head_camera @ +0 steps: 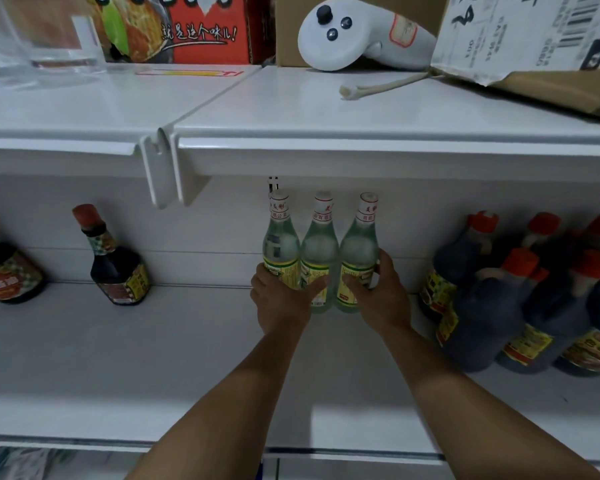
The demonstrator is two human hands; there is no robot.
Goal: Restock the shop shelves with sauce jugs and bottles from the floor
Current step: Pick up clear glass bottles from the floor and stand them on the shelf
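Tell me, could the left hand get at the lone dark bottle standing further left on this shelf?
Probably yes, once freed: the left hand now holds the leftmost clear bottle, but only bare shelf lies between it and the dark bottle, which stands with nothing in front.

White controller beside torn cardboard box

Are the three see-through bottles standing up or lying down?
Standing up. The three clear bottles have caps on top and bases down on the shelf; the left hand and right hand grip the outer two.
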